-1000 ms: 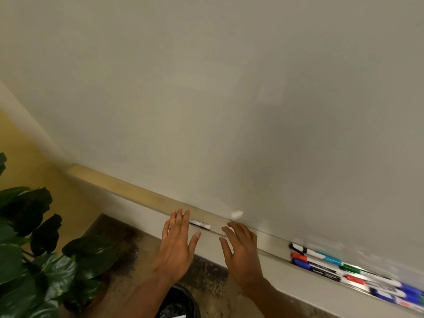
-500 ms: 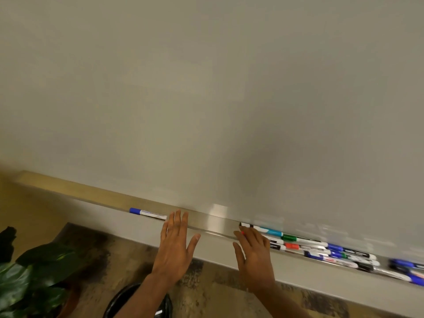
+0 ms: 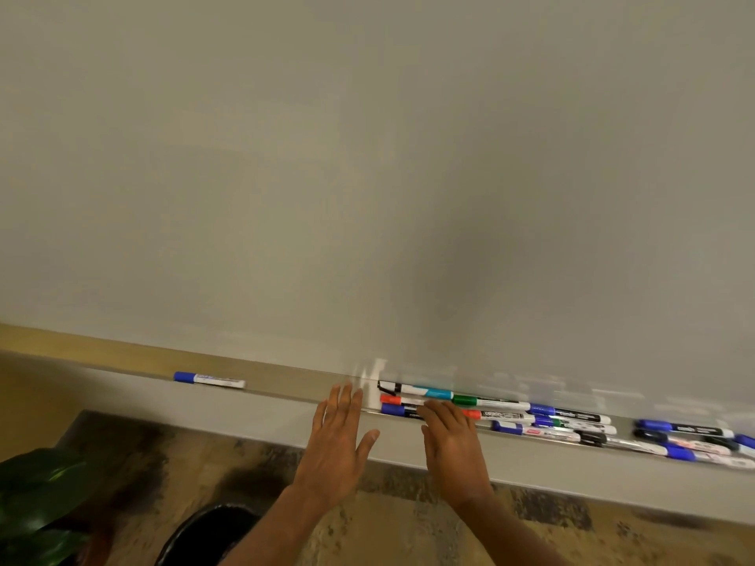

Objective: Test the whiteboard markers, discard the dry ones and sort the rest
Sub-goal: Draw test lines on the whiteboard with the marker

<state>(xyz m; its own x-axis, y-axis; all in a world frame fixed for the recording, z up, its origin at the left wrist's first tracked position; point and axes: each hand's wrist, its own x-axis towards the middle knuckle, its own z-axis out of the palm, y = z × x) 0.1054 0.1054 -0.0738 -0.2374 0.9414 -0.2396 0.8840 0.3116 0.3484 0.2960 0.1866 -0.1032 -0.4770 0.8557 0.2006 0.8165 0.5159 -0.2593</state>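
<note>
Mostly, a whiteboard is seen, its marker tray along the bottom.
Whiteboard markers are piled at the tray's right; the right hand is laid flat-fingered on their left end, the left hand is held spread and empty beside it, one blue-capped marker well apart leftward.

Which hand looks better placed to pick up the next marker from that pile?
Probably the right hand: its fingertips lie over the marker pile's end. The left hand sits beside it, touching no marker.
</note>
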